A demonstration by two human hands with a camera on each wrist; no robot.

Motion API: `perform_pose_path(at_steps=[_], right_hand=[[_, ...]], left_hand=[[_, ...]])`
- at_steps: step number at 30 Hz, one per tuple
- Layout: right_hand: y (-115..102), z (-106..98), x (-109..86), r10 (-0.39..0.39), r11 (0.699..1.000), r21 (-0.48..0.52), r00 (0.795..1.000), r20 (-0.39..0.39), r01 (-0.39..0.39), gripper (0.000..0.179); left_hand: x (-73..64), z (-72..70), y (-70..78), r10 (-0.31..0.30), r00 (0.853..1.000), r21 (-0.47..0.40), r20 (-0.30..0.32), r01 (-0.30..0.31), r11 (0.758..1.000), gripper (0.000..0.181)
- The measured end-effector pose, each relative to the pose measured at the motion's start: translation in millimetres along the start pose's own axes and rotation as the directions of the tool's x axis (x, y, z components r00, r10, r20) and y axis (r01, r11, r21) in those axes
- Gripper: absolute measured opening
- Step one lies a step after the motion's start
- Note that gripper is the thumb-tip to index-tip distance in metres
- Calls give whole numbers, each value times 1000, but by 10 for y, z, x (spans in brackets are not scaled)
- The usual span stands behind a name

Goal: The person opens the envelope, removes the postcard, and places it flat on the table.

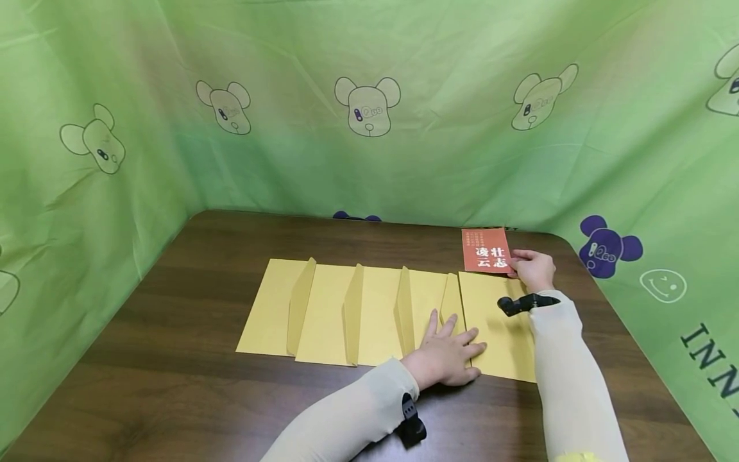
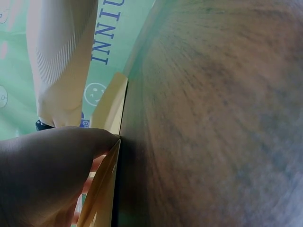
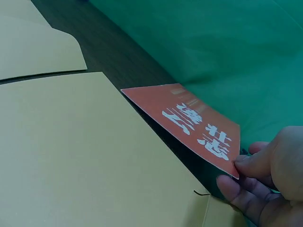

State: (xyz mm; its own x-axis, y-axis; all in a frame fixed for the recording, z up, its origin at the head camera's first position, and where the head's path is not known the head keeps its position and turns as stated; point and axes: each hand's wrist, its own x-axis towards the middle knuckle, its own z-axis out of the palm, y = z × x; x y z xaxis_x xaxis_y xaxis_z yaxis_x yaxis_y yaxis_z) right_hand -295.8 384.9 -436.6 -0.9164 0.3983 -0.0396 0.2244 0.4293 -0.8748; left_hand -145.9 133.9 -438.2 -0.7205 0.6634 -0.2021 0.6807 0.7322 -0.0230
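Note:
Several yellow paper envelopes [image 1: 329,308] lie in an overlapping row across the table, with flaps standing up between them. My left hand [image 1: 447,353] rests with fingers spread over the lower right of the row, across the edge of the rightmost envelope [image 1: 491,321]. In the left wrist view, the thumb of that hand [image 2: 52,165] lies at the envelopes' near edge. At the far right, my right hand [image 1: 535,271] pinches the corner of a red card [image 1: 482,249] printed with white characters. The right wrist view shows the card [image 3: 189,123] tilted just beyond the envelope's far edge.
The brown wooden table [image 1: 144,385] extends left of and in front of the row. Green cloth [image 1: 288,160] with bear-head prints hangs behind and along both sides. Black bands with small devices [image 1: 522,303] sit at both wrists.

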Motion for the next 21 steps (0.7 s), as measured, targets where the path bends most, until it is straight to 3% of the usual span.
perform_pose_path(at_steps=[10, 21], right_hand=[[7, 2, 6, 31, 985, -170, 1000, -3, -31, 43], [-23, -53, -81, 37, 987, -159, 999, 5, -35, 53]], left_hand=[[-9, -2, -6, -2, 1000, -9, 3, 2, 1000, 55], [-8, -9, -6, -5, 1000, -5, 8, 5, 1000, 54]])
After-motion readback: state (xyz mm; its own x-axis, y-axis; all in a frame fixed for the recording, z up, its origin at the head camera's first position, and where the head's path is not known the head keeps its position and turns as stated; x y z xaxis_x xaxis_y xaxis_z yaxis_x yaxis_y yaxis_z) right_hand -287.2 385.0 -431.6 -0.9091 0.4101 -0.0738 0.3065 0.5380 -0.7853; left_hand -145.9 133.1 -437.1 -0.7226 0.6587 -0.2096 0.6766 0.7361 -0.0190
